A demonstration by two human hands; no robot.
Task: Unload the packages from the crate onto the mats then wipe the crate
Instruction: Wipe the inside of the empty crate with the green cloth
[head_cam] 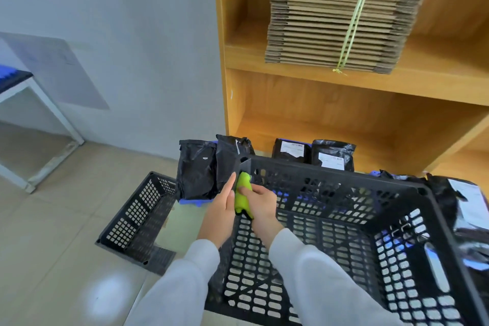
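Observation:
A black perforated crate (344,243) stands in front of me with nothing inside. A green cloth (242,193) is folded over the rim of its left wall, near the far left corner. My left hand (221,210) presses the cloth from outside the wall, index finger stretched along it. From inside the crate, my right hand (263,204) grips the cloth. Black packages (197,169) stand upright beyond the corner on a blue mat (195,202). Two labelled packages (333,155) stand behind the far wall. More black packages (460,209) lie to the right.
A second black crate (137,216) lies on the tiled floor at the left. A wooden shelf unit (304,79) rises behind, holding a tied stack of flat cardboard (338,21). A white table frame (39,103) stands at the far left by the wall.

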